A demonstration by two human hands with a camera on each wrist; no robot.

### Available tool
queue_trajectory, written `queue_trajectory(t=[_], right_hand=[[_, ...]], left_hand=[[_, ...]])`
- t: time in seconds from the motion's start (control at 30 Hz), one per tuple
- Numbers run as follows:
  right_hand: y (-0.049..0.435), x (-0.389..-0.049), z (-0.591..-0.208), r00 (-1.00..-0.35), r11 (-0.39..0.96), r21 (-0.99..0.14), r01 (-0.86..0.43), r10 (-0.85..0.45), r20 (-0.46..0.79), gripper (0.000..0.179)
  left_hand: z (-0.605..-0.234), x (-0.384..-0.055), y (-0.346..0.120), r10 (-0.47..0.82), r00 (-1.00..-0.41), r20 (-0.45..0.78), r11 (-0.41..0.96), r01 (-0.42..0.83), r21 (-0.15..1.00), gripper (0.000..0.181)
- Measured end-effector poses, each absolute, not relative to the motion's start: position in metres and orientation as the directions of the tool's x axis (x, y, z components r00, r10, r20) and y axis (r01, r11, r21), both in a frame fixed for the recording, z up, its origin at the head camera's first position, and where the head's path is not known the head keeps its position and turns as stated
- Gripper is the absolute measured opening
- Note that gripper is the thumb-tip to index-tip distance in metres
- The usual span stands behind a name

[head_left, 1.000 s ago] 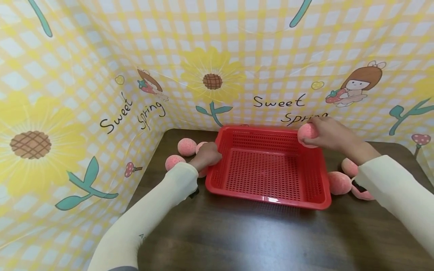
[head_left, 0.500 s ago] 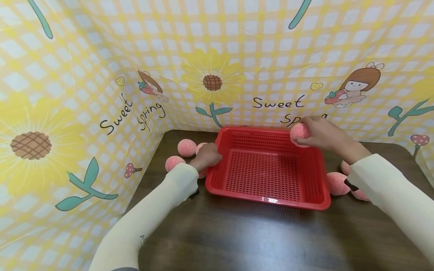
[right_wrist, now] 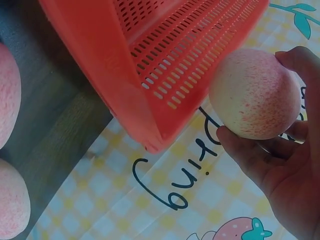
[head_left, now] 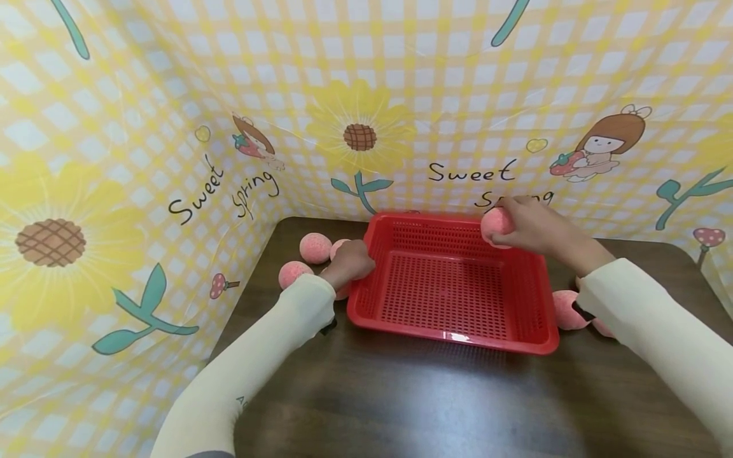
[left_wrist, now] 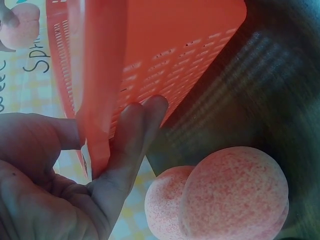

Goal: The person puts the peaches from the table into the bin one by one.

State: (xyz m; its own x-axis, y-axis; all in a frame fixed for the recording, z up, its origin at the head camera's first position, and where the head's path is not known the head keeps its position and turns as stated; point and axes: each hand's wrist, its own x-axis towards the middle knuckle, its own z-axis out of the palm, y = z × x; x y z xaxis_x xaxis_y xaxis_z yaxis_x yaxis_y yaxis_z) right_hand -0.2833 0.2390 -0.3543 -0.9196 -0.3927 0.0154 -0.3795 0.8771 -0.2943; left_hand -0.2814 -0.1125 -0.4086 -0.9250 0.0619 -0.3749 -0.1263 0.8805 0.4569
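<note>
Two hands in play, both busy. Left hand (head_left: 350,262) has a grip on the left rim of a red basket (head_left: 452,339), thumb on one side of the edge and fingers on the other, which the left wrist view shows pretty clearly. Right hand (head_left: 532,222) is holding a pink peach (head_left: 495,226) between thumb and fingers, up at the back right part of the basket. From the head view the peach covers a bit of the back rim; honestly can't tell if it's over the inside or not.

More fuzzy pink ones sit on the dark wood table (head_left: 401,401): a bunch of peaches on the left (head_left: 316,248), some partly behind the left hand, and a few peaches on the right (head_left: 567,310), partly blocked by the right sleeve (head_left: 647,324). Behind it all hangs a yellow checked sheet (head_left: 458,95) with sunflowers and "Sweet Spring" printed on it.
</note>
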Motion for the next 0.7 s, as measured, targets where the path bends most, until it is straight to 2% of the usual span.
queue_trajectory(t=[0.4, 0.7], right_hand=[[0.226, -0.284, -0.360, -0.919, 0.881, -0.282, -0.379, -0.393, 0.007, 0.069], [0.214, -0.283, -0.365, -0.920, 0.877, -0.294, -0.381, -0.391, 0.027, 0.073]], left_hand=[[-0.406, -0.279, -0.113, 0.064, -0.932, -0.356, 0.884, -0.113, 0.453, 0.008], [-0.408, -0.283, -0.113, 0.066, -0.918, -0.390, 0.846, -0.156, 0.511, 0.009]])
